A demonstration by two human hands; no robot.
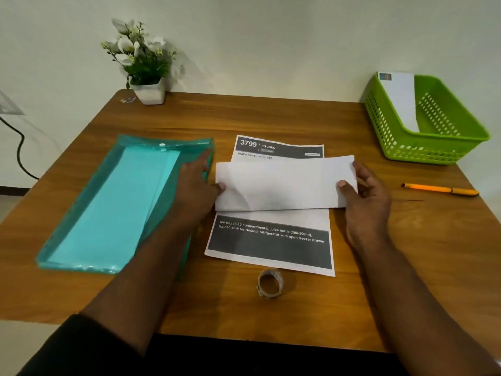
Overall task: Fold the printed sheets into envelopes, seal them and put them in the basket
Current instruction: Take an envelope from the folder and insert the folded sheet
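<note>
Head view | my left hand [198, 183] and right hand [363, 191] pinch envelope [284, 183] ends over sheet [271, 240] | step: sheet unfolded | next: fold it.

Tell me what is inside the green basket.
The green basket holds one white envelope leaning against its left wall, a small printed mark at its top corner. The basket's near wall hides part of the floor, so anything lying flat there cannot be seen.

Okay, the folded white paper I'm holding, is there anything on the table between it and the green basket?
Nothing visible blocks the way. The folded paper, held by the left hand and right hand, has bare table between it and the green basket. The orange pen lies off to the right, below that line.
</note>
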